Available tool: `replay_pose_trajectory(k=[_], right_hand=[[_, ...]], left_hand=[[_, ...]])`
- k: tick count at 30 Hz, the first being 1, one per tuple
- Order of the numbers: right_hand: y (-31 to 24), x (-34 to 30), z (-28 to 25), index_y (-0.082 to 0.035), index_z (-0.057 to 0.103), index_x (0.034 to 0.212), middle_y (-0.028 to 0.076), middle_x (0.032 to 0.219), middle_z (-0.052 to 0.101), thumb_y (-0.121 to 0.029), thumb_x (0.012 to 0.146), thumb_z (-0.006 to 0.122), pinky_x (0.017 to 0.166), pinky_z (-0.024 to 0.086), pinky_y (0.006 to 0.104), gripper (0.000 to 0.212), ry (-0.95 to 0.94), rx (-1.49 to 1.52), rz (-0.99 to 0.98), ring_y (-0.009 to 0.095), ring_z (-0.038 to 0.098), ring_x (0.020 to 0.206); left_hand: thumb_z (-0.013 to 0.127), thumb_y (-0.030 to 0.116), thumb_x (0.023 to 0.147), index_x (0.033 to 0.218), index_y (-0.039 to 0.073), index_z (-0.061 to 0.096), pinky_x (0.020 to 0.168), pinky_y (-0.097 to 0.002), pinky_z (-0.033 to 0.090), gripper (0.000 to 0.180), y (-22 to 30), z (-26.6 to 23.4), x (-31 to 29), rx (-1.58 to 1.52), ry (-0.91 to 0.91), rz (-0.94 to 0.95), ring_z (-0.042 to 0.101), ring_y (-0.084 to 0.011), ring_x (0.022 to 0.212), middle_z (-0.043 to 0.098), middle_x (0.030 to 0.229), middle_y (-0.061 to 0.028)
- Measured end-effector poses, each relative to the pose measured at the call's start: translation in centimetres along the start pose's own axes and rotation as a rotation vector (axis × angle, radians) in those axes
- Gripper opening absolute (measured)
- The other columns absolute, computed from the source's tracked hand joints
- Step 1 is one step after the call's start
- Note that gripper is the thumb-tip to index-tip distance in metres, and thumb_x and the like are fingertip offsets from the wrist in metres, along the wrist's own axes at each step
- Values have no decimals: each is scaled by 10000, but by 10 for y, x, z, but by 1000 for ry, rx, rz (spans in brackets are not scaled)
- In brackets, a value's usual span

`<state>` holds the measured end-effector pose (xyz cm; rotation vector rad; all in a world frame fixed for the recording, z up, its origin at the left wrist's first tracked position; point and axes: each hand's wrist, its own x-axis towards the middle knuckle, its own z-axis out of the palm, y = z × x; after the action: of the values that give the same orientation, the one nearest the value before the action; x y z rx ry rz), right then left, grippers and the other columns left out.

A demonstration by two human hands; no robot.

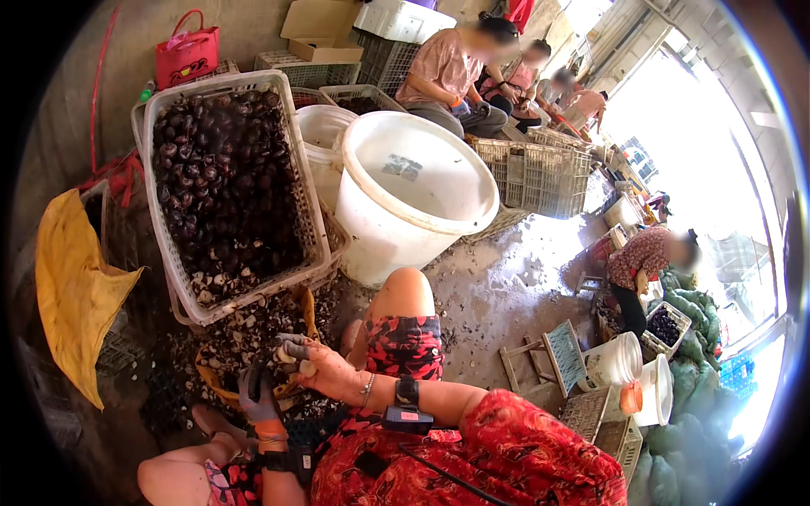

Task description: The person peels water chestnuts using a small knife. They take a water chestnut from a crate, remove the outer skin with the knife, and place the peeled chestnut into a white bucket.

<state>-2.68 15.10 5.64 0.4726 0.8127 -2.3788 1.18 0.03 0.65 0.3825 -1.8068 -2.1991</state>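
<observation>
My right hand [327, 371], bare but for dark coverings on the fingertips, is closed on pale peeled water chestnuts [307, 368]. Close beside it, my left hand [258, 398] wears a grey and orange glove; its fingers are bent, and what they hold, if anything, I cannot make out. Both hands are over a yellow-rimmed container [221, 390] strewn with dark and white peelings. Just beyond them a large white plastic crate [187, 314] holds a heap of dark brown water chestnuts [224, 173], with pale scraps at its near end.
A big white tub [422, 215] stands beyond my knee, beside a smaller white bucket [325, 135]. Yellow cloth [80, 291] hangs at left. A folding stool [564, 358] and white buckets [614, 358] stand at right. Several people sit working among stacked crates [540, 177]. Peelings litter the wet floor.
</observation>
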Motion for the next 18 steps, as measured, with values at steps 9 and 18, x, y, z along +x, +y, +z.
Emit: replay_pose_trajectory(k=[9, 18], right_hand=[[3, 3, 2, -107, 516, 1115, 10, 999, 591, -128, 916, 411, 611, 442, 270, 226, 82, -45, 59, 131, 531, 782], [2, 4, -1, -131, 525, 1141, -1, 1060, 585, -178, 937, 411, 639, 444, 282, 238, -17, 137, 32, 124, 518, 827]], left_hand=[[572, 60, 855, 1056, -7, 595, 822, -283, 454, 213, 3, -6, 5, 173, -115, 182, 560, -164, 911, 585, 1066, -77], [562, 60, 861, 1147, -8, 562, 839, -307, 463, 294, -9, 0, 1, 43, -71, -1, 566, -185, 964, 589, 1109, -92]])
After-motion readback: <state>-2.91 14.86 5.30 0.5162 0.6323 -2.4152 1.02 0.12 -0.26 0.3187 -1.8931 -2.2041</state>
